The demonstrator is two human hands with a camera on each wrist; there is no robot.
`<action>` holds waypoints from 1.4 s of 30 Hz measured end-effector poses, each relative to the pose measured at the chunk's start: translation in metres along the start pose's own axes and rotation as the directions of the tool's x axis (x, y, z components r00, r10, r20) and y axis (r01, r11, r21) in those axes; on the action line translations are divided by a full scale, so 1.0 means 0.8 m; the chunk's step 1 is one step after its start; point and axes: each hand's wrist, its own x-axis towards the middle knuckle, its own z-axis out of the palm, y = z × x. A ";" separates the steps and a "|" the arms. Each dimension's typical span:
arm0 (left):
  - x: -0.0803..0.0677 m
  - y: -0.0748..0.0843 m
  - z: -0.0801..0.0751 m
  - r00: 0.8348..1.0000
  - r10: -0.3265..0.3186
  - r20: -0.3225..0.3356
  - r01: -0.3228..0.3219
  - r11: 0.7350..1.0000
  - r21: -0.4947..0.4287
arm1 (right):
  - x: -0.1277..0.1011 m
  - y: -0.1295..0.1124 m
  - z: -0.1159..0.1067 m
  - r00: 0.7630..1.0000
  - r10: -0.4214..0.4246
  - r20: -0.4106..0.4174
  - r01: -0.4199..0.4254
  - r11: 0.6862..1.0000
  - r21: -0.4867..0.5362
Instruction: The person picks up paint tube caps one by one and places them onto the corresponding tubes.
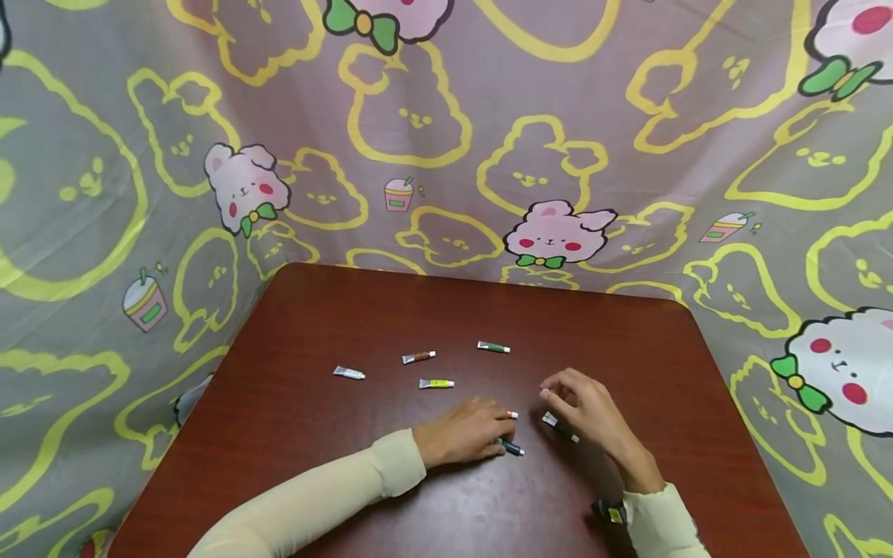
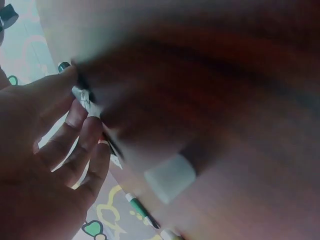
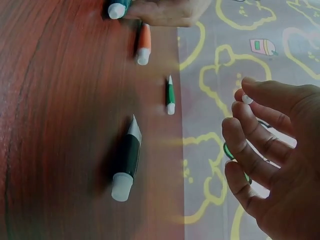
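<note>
My left hand [image 1: 463,432] rests low over the table, its thumb and fingertips pinching a dark teal paint tube [image 1: 513,447]. In the left wrist view, the tube's crimped silver end [image 2: 83,97] shows between the fingers. An orange-red paint tube [image 3: 144,44] lies beside that hand, mostly covered by it in the head view. My right hand [image 1: 589,409] is raised above the table, pinching a small white cap-like piece [image 3: 247,99] between thumb and index finger; its other fingers curve loosely. A black paint tube [image 3: 128,159] lies on the table below the right hand.
Farther back lie a green tube [image 1: 494,347], a brown tube [image 1: 418,357], a yellow tube [image 1: 436,384] and a white tube [image 1: 349,373]. The reddish-brown table [image 1: 335,310] meets a patterned cloth [image 1: 446,225] behind. A blurred white block [image 2: 170,178] sits near the left wrist camera.
</note>
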 end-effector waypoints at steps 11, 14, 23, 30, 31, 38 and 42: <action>-0.003 -0.012 -0.028 0.995 -0.035 -0.091 0.024 0.992 -0.126 | 0.002 -0.010 -0.001 0.998 -0.044 -0.036 0.046 0.998 0.039; -0.005 -0.019 -0.044 0.988 -0.041 -0.148 0.021 0.991 -0.134 | 0.003 -0.014 -0.003 0.996 -0.060 -0.066 0.064 0.996 0.055; -0.013 -0.030 -0.075 0.979 -0.126 -0.160 0.099 0.981 -0.168 | 0.003 -0.033 -0.001 0.992 -0.115 -0.045 0.118 0.989 0.086; -0.018 -0.029 -0.088 0.971 -0.151 -0.183 0.122 0.979 -0.161 | 0.004 -0.046 0.004 0.993 -0.116 -0.026 0.118 0.988 0.102; -0.019 -0.029 -0.089 0.971 -0.150 -0.188 0.120 0.980 -0.161 | 0.004 -0.047 0.004 0.993 -0.113 -0.026 0.115 0.988 0.101; -0.024 -0.027 -0.094 0.965 -0.140 -0.222 0.103 0.980 -0.168 | 0.004 -0.057 0.008 0.994 -0.111 -0.016 0.112 0.989 0.095; -0.026 -0.027 -0.094 0.963 -0.137 -0.234 0.097 0.980 -0.172 | 0.006 -0.060 0.011 0.990 -0.136 -0.032 0.138 0.987 0.085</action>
